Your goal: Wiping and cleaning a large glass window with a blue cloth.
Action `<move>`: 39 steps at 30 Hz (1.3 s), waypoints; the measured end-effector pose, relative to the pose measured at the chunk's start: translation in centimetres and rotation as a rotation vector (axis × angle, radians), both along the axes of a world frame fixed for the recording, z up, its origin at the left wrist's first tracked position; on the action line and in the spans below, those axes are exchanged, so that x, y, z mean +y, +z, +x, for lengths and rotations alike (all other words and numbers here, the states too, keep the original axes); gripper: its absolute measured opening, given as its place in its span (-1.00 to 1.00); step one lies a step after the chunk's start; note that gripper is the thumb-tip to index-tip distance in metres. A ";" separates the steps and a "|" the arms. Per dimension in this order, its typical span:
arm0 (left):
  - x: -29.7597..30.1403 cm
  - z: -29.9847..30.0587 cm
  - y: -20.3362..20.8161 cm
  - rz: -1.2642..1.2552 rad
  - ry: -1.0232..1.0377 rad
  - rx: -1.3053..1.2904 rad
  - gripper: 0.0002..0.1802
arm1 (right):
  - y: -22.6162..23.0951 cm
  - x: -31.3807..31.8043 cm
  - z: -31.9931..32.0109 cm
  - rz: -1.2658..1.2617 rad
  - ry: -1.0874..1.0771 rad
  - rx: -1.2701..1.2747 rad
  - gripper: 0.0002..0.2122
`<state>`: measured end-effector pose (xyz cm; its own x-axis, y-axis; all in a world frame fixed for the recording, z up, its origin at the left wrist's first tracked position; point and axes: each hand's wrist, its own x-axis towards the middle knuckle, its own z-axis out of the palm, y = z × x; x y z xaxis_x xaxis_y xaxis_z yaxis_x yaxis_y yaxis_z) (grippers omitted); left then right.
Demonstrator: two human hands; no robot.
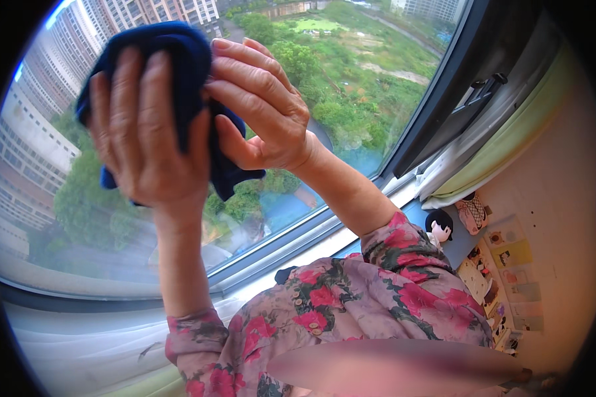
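Note:
A dark blue cloth is bunched up in front of the window glass at the upper left. My left hand presses over it with the fingers stretched upward, and motion blurs it a little. On the cloth's right side, my right hand has its fingers and thumb curved around the edge, with a fold hanging below the thumb. The left hand hides much of the cloth, and whether it touches the glass everywhere cannot be seen.
A dark window frame with a black handle rises at the right. White and green curtains hang beside it. A black-haired doll sits near the sill, next to a patterned shoe-like item. Sheer curtain lies lower left.

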<state>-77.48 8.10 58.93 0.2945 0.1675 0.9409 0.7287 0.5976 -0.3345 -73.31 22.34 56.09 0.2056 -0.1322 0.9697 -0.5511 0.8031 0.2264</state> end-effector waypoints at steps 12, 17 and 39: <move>2.0 -0.1 -0.5 -0.021 -0.004 0.001 -0.48 | -0.5 0.1 0.7 -0.082 0.075 -0.015 -0.69; 2.1 0.1 -0.6 0.006 0.029 -0.015 -0.49 | -4.4 -1.1 3.0 -0.111 -0.015 -0.150 -0.57; -0.7 -2.5 -2.2 0.224 -0.264 0.077 -0.12 | 0.6 -3.8 -0.9 0.027 -0.074 0.070 -0.92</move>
<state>-80.00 7.44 56.71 0.3720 -0.1325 0.9188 0.8457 0.4564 -0.2766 -74.24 18.57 56.74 0.2614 -0.1755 0.9491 -0.4727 0.8340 0.2844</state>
